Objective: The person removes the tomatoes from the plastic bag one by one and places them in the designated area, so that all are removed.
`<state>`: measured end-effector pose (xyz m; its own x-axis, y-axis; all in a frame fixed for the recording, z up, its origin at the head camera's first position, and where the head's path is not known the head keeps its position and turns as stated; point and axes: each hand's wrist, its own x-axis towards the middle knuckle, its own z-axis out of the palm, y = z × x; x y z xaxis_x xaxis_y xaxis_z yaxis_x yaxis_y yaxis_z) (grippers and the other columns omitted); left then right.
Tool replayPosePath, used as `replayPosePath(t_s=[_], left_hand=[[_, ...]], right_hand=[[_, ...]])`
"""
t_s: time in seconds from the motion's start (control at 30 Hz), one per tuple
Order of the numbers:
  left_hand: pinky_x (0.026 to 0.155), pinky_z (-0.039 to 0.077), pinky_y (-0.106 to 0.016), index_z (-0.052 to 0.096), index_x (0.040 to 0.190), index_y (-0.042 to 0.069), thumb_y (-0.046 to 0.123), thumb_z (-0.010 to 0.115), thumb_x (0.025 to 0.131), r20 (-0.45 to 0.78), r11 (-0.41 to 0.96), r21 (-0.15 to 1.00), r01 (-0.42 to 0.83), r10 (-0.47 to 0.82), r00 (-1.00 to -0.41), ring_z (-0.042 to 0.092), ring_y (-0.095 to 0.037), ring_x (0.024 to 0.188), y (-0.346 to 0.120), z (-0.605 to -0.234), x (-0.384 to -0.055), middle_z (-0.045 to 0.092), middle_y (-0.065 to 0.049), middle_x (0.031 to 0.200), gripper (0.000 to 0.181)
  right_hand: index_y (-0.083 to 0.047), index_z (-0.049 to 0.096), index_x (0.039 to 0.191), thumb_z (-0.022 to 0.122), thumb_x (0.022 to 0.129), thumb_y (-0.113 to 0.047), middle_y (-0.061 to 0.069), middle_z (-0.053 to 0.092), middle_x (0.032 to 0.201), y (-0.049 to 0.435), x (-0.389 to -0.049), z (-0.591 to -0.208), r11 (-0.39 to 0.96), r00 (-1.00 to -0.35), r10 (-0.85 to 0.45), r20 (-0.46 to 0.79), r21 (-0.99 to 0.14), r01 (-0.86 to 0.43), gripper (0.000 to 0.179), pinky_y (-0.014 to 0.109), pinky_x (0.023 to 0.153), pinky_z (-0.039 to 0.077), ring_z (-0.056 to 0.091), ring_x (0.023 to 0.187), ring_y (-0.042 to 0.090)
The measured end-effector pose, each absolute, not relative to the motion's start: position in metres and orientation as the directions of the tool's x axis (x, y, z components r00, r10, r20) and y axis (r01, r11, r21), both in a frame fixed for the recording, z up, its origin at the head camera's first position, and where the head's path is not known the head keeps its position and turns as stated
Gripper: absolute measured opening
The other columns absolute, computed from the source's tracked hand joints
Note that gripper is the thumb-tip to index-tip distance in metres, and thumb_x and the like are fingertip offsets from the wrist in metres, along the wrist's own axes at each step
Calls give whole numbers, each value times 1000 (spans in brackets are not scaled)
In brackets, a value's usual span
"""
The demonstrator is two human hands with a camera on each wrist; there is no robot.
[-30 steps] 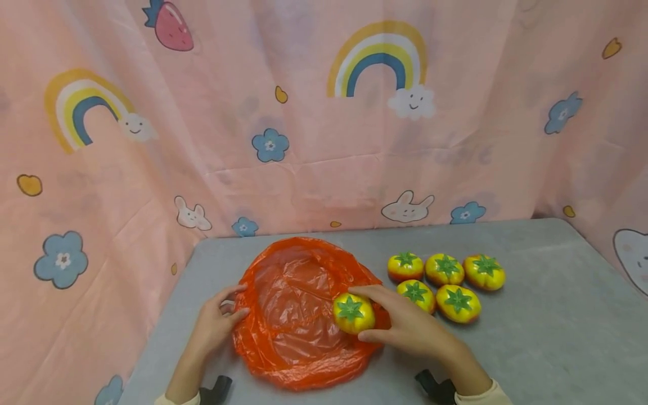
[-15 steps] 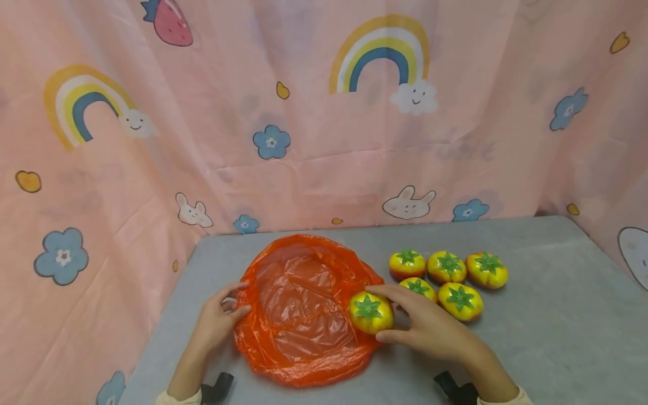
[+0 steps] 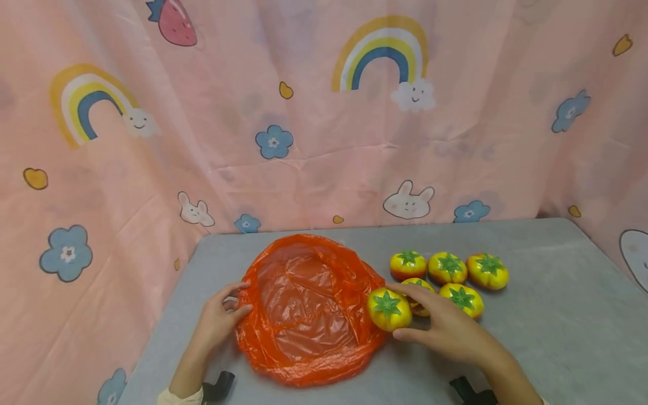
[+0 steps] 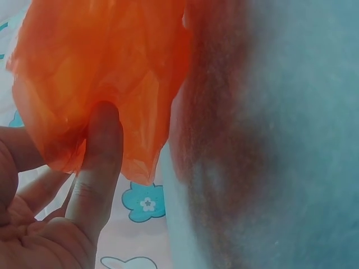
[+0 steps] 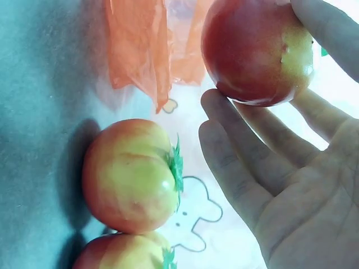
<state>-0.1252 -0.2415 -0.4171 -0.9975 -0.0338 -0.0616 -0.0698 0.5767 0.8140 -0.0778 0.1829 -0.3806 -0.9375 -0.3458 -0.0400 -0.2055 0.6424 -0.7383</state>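
Note:
An orange plastic bag lies with its mouth spread wide on the grey table. At its left rim my left hand pinches the thin plastic; the left wrist view shows the thumb against the bag. My right hand holds a glossy yellow-red tomato with a green star-shaped calyx, just off the bag's right rim. In the right wrist view the held tomato shows its red underside, raised above the table.
Several similar tomatoes stand in two rows right of the bag, among them a back-row one and a front-row one. My right hand partly covers the front row. A pink printed curtain hangs behind the grey table.
My right hand has moved rightward with the tomato, from over the right part of the bag to beyond its rim. My left hand stays at the bag's left rim.

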Motion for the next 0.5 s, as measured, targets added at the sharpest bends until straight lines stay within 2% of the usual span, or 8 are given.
replayPosePath(t_s=[0.23, 0.5], left_hand=[[69, 56, -23, 60, 133, 10, 5, 74, 87, -80, 579, 810, -91, -45, -996, 66, -18, 89, -243, -419, -127, 61, -17, 116, 48], [67, 55, -24, 59, 134, 11, 5, 74, 88, -99, 572, 813, -111, -53, -994, 66, -17, 86, -244, -422, -127, 61, -17, 116, 48]], right_hand=[[-31, 48, 144, 75, 79, -58, -2, 52, 148, 187, -73, -382, 648, -945, -322, -64, -742, -170, 76, 56, 100, 49, 55, 126, 25], [-32, 48, 143, 73, 81, -60, 0, 54, 145, 202, -72, -387, 681, -952, -304, -26, -705, -198, 73, 60, 100, 47, 54, 128, 28]])
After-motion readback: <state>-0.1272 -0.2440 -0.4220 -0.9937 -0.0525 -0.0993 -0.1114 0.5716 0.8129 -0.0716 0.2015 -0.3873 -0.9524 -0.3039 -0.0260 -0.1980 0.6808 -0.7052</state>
